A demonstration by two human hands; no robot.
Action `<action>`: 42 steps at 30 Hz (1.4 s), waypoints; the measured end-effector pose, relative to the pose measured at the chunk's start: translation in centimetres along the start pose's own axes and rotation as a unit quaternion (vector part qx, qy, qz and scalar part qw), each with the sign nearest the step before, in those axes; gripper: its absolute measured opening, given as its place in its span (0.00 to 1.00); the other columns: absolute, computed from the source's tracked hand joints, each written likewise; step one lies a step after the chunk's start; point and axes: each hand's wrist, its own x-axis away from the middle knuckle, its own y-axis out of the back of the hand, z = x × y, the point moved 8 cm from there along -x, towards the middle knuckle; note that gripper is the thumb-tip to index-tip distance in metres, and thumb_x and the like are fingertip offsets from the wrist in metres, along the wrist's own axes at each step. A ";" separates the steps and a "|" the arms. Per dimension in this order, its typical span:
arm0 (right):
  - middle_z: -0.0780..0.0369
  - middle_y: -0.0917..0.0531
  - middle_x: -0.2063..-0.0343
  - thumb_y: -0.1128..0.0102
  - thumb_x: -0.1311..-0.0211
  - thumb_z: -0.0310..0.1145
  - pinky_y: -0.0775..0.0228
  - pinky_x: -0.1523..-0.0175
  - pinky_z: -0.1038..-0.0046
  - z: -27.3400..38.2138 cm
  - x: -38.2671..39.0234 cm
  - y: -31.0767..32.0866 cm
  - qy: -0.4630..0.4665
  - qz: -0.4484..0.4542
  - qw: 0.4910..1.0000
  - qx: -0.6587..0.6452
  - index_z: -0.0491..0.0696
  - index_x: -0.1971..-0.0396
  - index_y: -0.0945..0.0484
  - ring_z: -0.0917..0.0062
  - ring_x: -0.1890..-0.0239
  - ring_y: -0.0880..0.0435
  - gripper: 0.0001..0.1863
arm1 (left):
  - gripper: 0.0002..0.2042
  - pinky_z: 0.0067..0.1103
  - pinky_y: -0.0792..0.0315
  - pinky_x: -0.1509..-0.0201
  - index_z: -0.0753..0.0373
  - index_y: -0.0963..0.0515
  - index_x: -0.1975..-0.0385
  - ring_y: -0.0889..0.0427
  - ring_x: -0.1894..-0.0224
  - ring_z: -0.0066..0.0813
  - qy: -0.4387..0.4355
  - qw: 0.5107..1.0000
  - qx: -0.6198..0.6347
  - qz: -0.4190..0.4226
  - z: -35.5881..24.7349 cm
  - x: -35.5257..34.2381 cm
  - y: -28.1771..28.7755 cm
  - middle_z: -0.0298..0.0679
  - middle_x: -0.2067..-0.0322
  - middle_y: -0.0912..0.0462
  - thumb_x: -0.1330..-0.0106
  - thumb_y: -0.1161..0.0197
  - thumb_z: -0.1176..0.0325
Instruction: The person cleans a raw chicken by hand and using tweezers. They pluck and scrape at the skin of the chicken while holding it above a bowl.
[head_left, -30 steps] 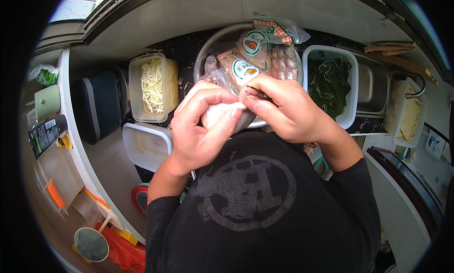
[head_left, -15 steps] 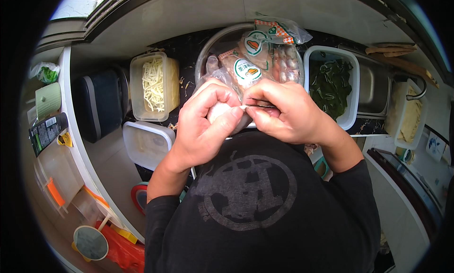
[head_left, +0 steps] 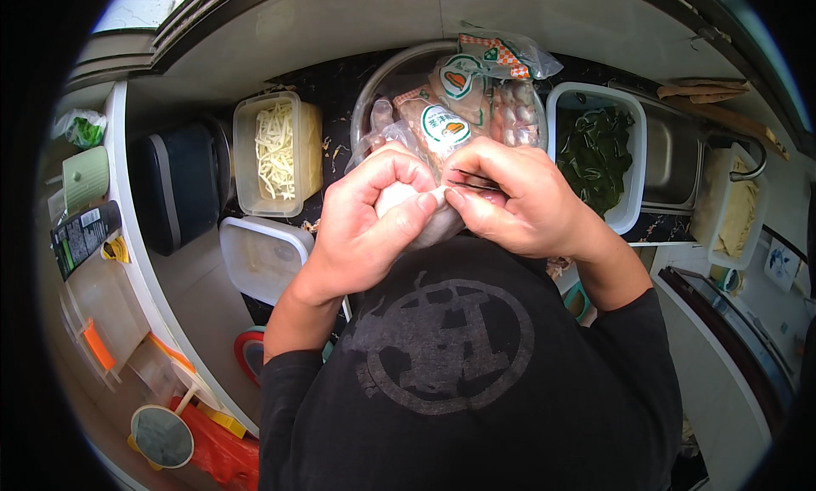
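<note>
Close to my chest I hold a pale, whitish plastic bag with rounded contents that I cannot make out. My left hand is closed around its side, thumb and forefinger pinching the bag's gathered top. From the right, my right hand pinches the same spot, so the fingertips of both hands nearly meet. A thin, dark, two-pronged tool lies within my right hand's fingers; its kind is unclear. Just beyond the hands is a round metal basin holding packaged meat in printed clear bags.
At left stand a tub of pale shreds, a translucent empty-looking container and a dark bin. To the right are a white tub of dark green leaves, a metal sink and a tub of yellowish sheets.
Both hands stay at the bag's gathered top. My right hand has shifted very slightly right, and more of the pale bag and the dark tool shows.
</note>
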 end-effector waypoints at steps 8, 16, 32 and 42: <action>0.57 0.22 0.77 0.36 0.41 0.27 0.28 0.72 0.68 1.2 1.0 0.1 0.039 -0.094 0.992 0.075 0.42 0.64 0.25 0.65 0.76 0.19 0.09 | 0.03 0.17 0.33 0.57 0.65 0.27 0.69 0.29 0.63 0.16 0.033 0.997 0.057 -0.040 0.5 0.1 0.2 0.32 0.66 0.25 0.36 0.41 0.75; 0.55 0.23 0.75 0.35 0.43 0.24 0.29 0.74 0.67 2.3 2.0 -1.1 0.065 -0.029 0.969 0.238 0.39 0.62 0.24 0.62 0.77 0.21 0.11 | 0.04 0.22 0.35 0.46 0.65 0.28 0.71 0.29 0.61 0.22 0.066 0.995 0.047 -0.055 0.5 0.2 0.1 0.36 0.66 0.26 0.38 0.41 0.72; 0.57 0.26 0.78 0.36 0.45 0.23 0.31 0.75 0.67 2.7 1.7 -1.2 0.089 -0.032 0.964 0.250 0.40 0.67 0.25 0.64 0.78 0.22 0.07 | 0.06 0.18 0.35 0.56 0.65 0.28 0.71 0.30 0.63 0.21 0.014 0.999 0.010 -0.038 0.0 0.3 0.1 0.36 0.66 0.26 0.37 0.39 0.70; 0.61 0.25 0.77 0.40 0.52 0.25 0.29 0.75 0.71 3.0 1.9 -1.5 0.109 -0.019 0.949 0.294 0.44 0.72 0.26 0.69 0.77 0.22 0.06 | 0.05 0.17 0.36 0.57 0.64 0.28 0.71 0.31 0.63 0.20 0.036 0.998 0.025 -0.042 0.0 0.4 0.0 0.35 0.67 0.27 0.38 0.40 0.72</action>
